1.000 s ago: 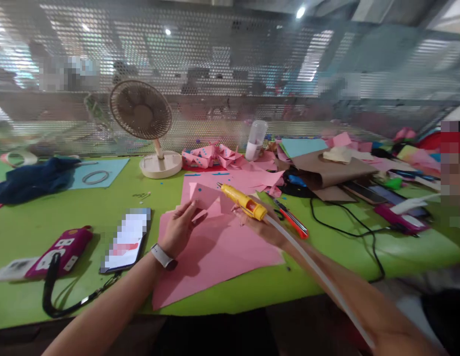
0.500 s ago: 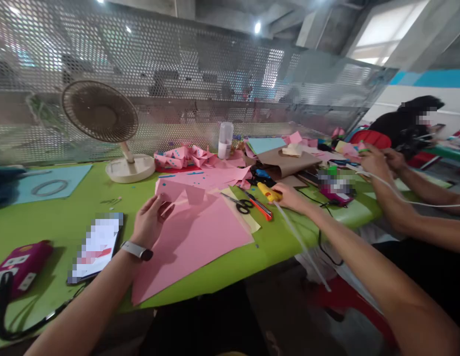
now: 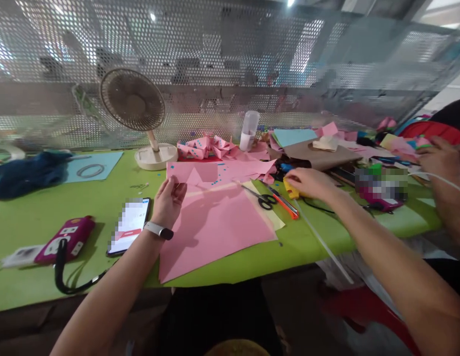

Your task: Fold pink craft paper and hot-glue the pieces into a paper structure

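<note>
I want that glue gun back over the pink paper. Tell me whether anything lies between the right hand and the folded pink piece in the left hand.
Yes: black-handled scissors and an orange utility knife lie on the green table between the right hand, on the yellow glue gun, and the folded pink paper piece at the left hand.

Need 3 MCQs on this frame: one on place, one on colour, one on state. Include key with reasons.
1. Where do the scissors lie?
A. Left of the phone
B. Between the pink sheet and the right hand
C. Under the fan

2. What colour is the glue gun at the right hand?
A. Yellow
B. Blue
C. White

3. What is the left hand doing?
A. Resting flat on the table
B. Holding the phone
C. Pinching a folded pink paper piece

Key: 1 B, they sit by the sheet's right edge, short of the hand. 2 A, its yellow body shows under the hand. 3 C, the fingers close on the paper's corner.
</note>
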Action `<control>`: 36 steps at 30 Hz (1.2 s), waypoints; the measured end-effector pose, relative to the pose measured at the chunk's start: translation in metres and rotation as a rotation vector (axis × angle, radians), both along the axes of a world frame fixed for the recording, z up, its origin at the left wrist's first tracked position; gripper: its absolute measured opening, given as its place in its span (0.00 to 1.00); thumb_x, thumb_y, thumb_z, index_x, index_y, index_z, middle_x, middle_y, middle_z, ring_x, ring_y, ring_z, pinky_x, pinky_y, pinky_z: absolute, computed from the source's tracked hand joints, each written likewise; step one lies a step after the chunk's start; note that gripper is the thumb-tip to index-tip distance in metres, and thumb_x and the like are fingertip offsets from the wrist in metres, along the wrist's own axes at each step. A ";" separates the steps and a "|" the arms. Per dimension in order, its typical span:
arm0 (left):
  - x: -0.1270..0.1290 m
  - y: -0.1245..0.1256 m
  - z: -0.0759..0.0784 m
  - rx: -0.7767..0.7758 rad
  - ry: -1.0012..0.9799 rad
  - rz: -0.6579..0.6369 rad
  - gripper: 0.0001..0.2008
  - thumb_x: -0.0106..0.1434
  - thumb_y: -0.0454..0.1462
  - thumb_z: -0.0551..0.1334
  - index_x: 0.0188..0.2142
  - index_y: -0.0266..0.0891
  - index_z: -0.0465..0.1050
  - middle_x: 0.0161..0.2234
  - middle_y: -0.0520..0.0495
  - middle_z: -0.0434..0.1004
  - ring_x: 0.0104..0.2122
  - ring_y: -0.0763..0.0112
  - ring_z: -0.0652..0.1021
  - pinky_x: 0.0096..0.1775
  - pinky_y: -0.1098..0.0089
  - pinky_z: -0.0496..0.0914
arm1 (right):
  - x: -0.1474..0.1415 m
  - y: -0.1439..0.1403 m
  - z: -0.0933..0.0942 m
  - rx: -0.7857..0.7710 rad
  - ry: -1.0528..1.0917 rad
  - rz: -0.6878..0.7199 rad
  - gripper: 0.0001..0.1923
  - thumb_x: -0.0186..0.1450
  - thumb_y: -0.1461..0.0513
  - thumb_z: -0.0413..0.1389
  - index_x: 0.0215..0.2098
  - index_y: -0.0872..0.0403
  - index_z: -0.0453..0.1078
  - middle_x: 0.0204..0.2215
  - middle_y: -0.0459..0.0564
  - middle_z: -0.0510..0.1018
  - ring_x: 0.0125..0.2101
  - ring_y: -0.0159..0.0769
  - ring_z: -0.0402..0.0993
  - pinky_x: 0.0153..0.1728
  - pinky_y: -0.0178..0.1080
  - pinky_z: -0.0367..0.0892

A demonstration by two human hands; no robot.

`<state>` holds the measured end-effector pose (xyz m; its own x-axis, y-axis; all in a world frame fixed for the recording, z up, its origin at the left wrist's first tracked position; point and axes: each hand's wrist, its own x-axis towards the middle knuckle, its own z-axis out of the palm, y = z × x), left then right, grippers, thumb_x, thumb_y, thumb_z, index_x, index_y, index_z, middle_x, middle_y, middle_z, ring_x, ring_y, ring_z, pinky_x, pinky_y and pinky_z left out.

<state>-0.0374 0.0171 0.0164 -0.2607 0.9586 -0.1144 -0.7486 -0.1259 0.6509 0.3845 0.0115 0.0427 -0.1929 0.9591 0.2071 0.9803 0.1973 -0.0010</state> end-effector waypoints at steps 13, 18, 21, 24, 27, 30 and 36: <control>-0.007 0.004 0.001 -0.039 -0.023 0.050 0.05 0.62 0.29 0.64 0.30 0.36 0.71 0.25 0.54 0.78 0.25 0.78 0.80 0.36 0.74 0.77 | -0.189 0.105 -0.042 -0.084 -0.053 0.427 0.08 0.68 0.66 0.54 0.44 0.58 0.72 0.44 0.56 0.76 0.44 0.37 0.72 0.43 0.34 0.61; -0.004 0.000 0.005 -0.066 -0.041 0.032 0.05 0.62 0.28 0.63 0.31 0.37 0.72 0.25 0.54 0.79 0.25 0.77 0.80 0.35 0.73 0.77 | -0.189 0.109 -0.039 -0.117 -0.129 0.482 0.09 0.69 0.67 0.51 0.41 0.60 0.73 0.41 0.57 0.76 0.43 0.39 0.71 0.42 0.36 0.60; -0.002 -0.001 0.005 -0.080 -0.038 0.030 0.06 0.62 0.28 0.64 0.30 0.37 0.71 0.25 0.55 0.78 0.25 0.78 0.80 0.35 0.74 0.77 | -0.190 0.111 -0.037 -0.129 -0.158 0.489 0.10 0.70 0.67 0.49 0.41 0.60 0.73 0.41 0.58 0.77 0.42 0.38 0.71 0.41 0.36 0.61; -0.003 0.000 0.005 -0.087 -0.035 0.027 0.06 0.62 0.28 0.64 0.30 0.37 0.71 0.26 0.55 0.79 0.25 0.78 0.80 0.36 0.73 0.77 | -0.192 0.113 -0.034 -0.142 -0.185 0.484 0.11 0.70 0.67 0.48 0.42 0.61 0.73 0.41 0.58 0.77 0.42 0.38 0.72 0.41 0.36 0.61; -0.004 0.001 0.003 -0.075 -0.029 0.020 0.06 0.61 0.28 0.65 0.30 0.37 0.71 0.27 0.55 0.79 0.25 0.79 0.80 0.36 0.73 0.77 | -0.193 0.114 -0.032 -0.158 -0.211 0.470 0.12 0.70 0.67 0.48 0.45 0.62 0.72 0.43 0.60 0.77 0.44 0.40 0.73 0.42 0.36 0.62; -0.005 0.002 0.001 -0.052 -0.018 0.015 0.06 0.60 0.29 0.66 0.30 0.38 0.71 0.27 0.55 0.79 0.26 0.79 0.79 0.37 0.74 0.77 | -0.194 0.115 -0.029 -0.187 -0.239 0.452 0.13 0.70 0.67 0.48 0.46 0.63 0.71 0.45 0.62 0.77 0.45 0.41 0.73 0.43 0.36 0.63; -0.009 0.004 -0.004 -0.021 -0.002 0.021 0.06 0.59 0.29 0.67 0.30 0.37 0.71 0.28 0.56 0.79 0.26 0.80 0.79 0.37 0.74 0.77 | -0.202 0.121 -0.026 -0.226 -0.287 0.406 0.16 0.70 0.62 0.51 0.50 0.65 0.71 0.48 0.67 0.76 0.48 0.47 0.74 0.44 0.39 0.65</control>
<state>-0.0466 0.0212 0.0128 -0.2808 0.9502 -0.1351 -0.7469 -0.1280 0.6525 0.1822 0.1323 0.0171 -0.5751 0.8105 -0.1112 0.7928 0.5857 0.1686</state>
